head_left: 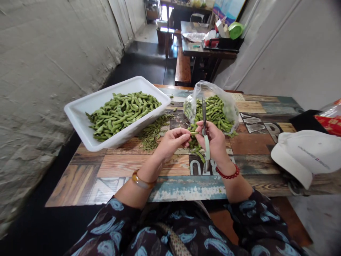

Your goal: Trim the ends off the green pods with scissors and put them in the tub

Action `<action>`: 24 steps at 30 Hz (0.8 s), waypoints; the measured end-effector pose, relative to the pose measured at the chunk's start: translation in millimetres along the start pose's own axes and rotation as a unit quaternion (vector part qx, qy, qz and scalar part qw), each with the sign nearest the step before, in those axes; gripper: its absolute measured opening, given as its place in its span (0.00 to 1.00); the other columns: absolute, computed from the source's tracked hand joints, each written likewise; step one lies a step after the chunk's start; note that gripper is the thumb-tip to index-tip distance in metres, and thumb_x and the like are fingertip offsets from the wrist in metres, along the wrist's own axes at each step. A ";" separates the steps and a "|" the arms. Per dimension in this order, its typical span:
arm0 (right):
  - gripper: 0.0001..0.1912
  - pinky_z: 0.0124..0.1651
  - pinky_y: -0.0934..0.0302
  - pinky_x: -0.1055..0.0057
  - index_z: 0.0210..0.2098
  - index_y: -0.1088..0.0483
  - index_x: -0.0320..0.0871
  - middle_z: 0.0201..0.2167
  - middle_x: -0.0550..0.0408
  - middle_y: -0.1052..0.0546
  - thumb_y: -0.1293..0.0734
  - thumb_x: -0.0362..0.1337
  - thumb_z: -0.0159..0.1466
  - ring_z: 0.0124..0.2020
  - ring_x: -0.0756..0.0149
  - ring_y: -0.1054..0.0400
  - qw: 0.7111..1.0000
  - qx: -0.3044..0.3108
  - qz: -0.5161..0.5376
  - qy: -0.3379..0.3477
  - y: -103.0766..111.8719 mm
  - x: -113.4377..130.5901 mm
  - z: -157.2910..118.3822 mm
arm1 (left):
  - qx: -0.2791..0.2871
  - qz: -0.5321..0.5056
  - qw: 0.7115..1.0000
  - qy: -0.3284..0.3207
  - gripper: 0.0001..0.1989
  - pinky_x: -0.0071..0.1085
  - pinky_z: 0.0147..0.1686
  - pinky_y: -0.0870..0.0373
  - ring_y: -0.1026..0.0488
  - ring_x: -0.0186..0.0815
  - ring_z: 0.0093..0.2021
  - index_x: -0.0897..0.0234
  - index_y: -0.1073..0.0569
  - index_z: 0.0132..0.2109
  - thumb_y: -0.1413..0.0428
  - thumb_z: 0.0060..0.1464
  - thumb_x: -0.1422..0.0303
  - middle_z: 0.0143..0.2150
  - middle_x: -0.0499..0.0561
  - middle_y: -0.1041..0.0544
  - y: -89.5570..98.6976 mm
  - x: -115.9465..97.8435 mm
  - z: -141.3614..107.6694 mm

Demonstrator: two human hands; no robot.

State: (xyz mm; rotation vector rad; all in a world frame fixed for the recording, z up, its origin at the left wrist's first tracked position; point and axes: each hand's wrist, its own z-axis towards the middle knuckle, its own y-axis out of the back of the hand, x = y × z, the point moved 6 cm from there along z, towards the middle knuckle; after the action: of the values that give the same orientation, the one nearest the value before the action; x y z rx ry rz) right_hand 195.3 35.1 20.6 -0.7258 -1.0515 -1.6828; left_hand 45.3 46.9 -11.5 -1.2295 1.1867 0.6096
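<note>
Between the fingertips of my left hand is one end of a green edamame pod. My right hand is closed round a pair of scissors, whose dark blades point away from me and whose handle is pale green. Its fingertips are close to the pod's other end; whether they touch it I cannot tell. Just beyond my hands, a clear plastic bag lies with its mouth towards me, and many pods fill it and spill onto the table. A white tub at the left holds a heap of pods.
Trimmed stem bits lie in a pile beside the tub on the patchwork wooden table. At the right are a white cap and a red packet. Farther back stand a bench and another table with a cluttered tray.
</note>
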 end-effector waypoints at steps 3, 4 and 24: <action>0.18 0.43 0.30 0.68 0.49 0.31 0.47 0.38 0.55 0.23 0.32 0.32 0.60 0.36 0.67 0.27 0.998 0.013 -0.045 0.042 -4.0 5.0 -3.3 | 0.007 -0.006 1.000 -0.006 0.16 0.23 0.27 0.33 0.30 0.26 0.25 0.69 0.24 0.35 0.33 0.46 0.61 0.27 0.48 0.25 -2.2 0.9 -0.7; 0.18 0.44 0.30 0.67 0.50 0.31 0.47 0.39 0.54 0.22 0.32 0.31 0.60 0.37 0.66 0.27 0.997 0.016 -0.053 0.051 -5.1 5.8 -4.1 | 0.006 -0.010 1.000 -0.010 0.16 0.23 0.27 0.33 0.30 0.26 0.25 0.69 0.24 0.35 0.32 0.46 0.61 0.27 0.48 0.25 -2.1 0.5 -0.7; 0.16 0.37 0.31 0.69 0.50 0.31 0.48 0.37 0.55 0.25 0.33 0.37 0.61 0.33 0.68 0.30 0.994 -0.097 -0.040 -0.013 27.1 -4.8 7.2 | -0.100 0.046 0.993 -0.044 0.12 0.22 0.24 0.35 0.31 0.26 0.23 0.67 0.26 0.35 0.35 0.46 0.64 0.27 0.47 0.25 25.3 -14.8 4.0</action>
State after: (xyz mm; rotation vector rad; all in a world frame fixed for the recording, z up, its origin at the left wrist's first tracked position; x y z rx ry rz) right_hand 222.4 39.8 28.0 -0.8417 -0.9550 -1.8667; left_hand 19.7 61.2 -8.1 -1.3071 1.1342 0.8601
